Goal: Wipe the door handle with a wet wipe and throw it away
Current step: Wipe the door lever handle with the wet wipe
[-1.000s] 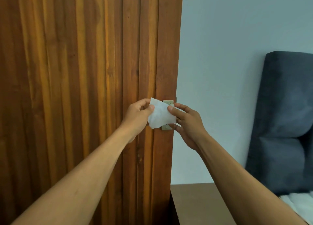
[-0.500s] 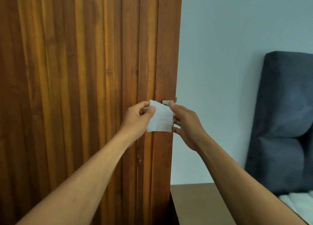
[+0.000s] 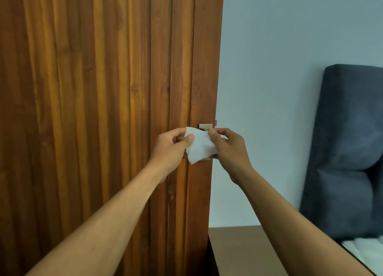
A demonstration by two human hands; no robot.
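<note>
Our left hand [image 3: 172, 149] and right hand [image 3: 228, 151] each pinch an upper corner of the thin white wet wipe [image 3: 200, 149] before the pale metal door handle [image 3: 205, 126] on the brown slatted door [image 3: 103, 109], so we had best spread it flat, then wrap the handle.

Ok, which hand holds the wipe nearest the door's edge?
The right hand, pinching the wipe at the edge of the door; the left hand pinches the opposite side, over the wood slats.
</note>
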